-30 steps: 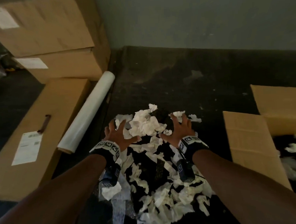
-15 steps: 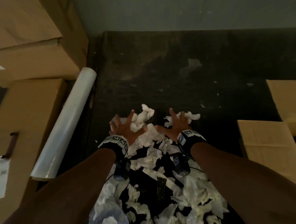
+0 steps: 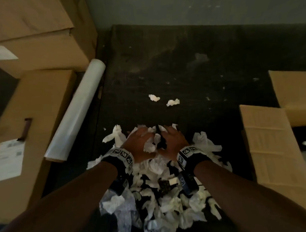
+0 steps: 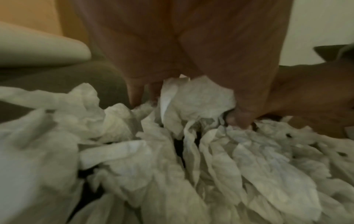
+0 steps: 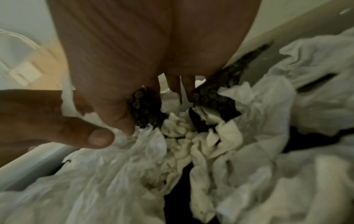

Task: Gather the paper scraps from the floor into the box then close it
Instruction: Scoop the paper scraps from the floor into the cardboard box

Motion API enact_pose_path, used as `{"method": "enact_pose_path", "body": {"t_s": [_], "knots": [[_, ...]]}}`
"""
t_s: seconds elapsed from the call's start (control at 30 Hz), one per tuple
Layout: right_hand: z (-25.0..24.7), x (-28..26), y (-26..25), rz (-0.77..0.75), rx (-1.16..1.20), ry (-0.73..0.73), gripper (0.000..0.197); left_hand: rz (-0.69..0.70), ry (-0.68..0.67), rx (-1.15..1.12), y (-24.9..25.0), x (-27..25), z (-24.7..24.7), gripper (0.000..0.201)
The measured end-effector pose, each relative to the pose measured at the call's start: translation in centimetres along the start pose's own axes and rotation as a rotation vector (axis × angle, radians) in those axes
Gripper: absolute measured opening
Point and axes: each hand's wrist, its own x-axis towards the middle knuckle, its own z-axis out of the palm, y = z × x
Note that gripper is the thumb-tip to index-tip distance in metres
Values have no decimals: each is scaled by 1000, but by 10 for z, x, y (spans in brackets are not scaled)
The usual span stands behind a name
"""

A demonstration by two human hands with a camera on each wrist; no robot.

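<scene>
A pile of white paper scraps (image 3: 158, 195), mixed with dark bits, lies on the dark floor in front of me. My left hand (image 3: 141, 143) and right hand (image 3: 173, 141) sit side by side on the pile's far edge, fingers curled down into it. In the left wrist view my left hand (image 4: 187, 106) pinches a wad of scraps (image 4: 197, 98) between thumb and fingers. In the right wrist view my right hand (image 5: 157, 109) digs into scraps (image 5: 239, 136), thumb bent inward. Two loose scraps (image 3: 154, 97) (image 3: 172, 102) lie beyond the hands. The open cardboard box (image 3: 270, 145) stands at the right, with scraps inside.
A roll of clear film (image 3: 77, 111) lies to the left of the pile, against a long flat carton (image 3: 33, 122). Bigger cartons (image 3: 38, 33) are stacked at the back left. A grey wall (image 3: 196, 5) closes off the far side.
Both hands have come together and pulled back toward me, their spread fingers now curled into the scraps. Two scraps were left behind on the floor. The camera has shifted, showing the box again.
</scene>
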Motion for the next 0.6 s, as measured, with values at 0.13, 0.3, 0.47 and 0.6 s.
{"method": "enact_pose_path", "body": {"t_s": [0.13, 0.3, 0.47, 0.6], "knots": [[-4, -36, -4, -65, 35, 107, 81, 63, 220, -17, 1, -38, 6, 92], [-16, -67, -4, 99, 62, 423, 76, -338, 402, -157, -16, -73, 2, 86], [-11, -85, 17, 650, 67, 328, 98, -727, 246, -241, -34, -84, 9, 99], [-1, -80, 21, 839, 284, 59, 101, -654, 97, -275, -23, -70, 21, 99]]}}
